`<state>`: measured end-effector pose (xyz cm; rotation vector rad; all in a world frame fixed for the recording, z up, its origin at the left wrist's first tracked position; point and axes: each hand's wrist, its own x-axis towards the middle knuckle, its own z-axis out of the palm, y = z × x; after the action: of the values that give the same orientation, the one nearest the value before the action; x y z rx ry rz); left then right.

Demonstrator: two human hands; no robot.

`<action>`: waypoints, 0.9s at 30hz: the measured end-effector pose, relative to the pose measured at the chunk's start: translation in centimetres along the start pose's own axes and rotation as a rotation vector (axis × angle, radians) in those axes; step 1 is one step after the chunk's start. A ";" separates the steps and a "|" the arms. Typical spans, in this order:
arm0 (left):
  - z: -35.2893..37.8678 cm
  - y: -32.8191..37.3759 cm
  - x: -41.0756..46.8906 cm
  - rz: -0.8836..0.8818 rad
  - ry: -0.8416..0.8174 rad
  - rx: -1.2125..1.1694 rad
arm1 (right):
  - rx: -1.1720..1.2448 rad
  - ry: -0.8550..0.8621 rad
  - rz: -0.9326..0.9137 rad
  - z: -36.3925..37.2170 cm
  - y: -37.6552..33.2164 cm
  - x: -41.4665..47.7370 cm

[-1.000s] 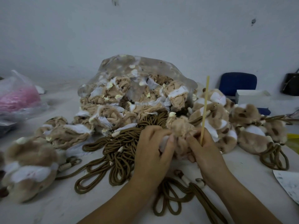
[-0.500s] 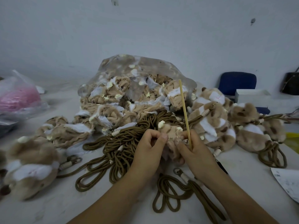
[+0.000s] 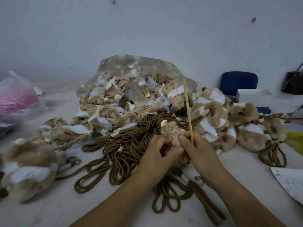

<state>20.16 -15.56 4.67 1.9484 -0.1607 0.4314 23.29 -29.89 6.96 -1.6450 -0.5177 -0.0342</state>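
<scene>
A small tan plush skin (image 3: 172, 131) sits between both hands at the middle of the table. My left hand (image 3: 157, 156) curls its fingers and thumb around the skin's lower part. My right hand (image 3: 199, 153) pinches a thin wooden stick (image 3: 187, 110) that points up and slightly left, and its fingers also touch the skin. A pile of brown cord loops (image 3: 129, 145) lies under and left of the hands.
A clear bag (image 3: 131, 68) of unturned plush skins stands behind. Finished plush toys (image 3: 218, 123) with cords lie to the right, more (image 3: 27, 169) lie at the left. A pink-filled bag (image 3: 14, 99) is far left, a sheet of paper (image 3: 290, 182) at the right edge, a blue chair (image 3: 237, 82) behind.
The stick swung from leaning right to leaning left. The plush skin was drawn down between the hands and my left fingers shifted from covering it to curling beneath it.
</scene>
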 end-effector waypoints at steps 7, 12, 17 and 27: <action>-0.4 0.1 0.3 -0.063 0.014 -0.170 | 0.049 0.012 0.003 0.0 0.2 0.2; -0.8 0.0 0.2 -0.288 -0.103 -0.417 | -0.020 0.027 -0.040 -0.3 0.6 0.2; -1.1 0.3 1.0 -0.424 -0.019 -0.744 | -0.223 -0.053 -0.139 -0.2 0.9 0.1; -2.2 -0.5 1.2 -0.394 -0.082 -0.899 | -0.407 -0.083 -0.305 0.3 0.8 0.2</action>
<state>20.90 -13.28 5.46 1.0690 -0.0083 -0.0078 23.64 -29.56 6.17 -1.9526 -0.8654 -0.3157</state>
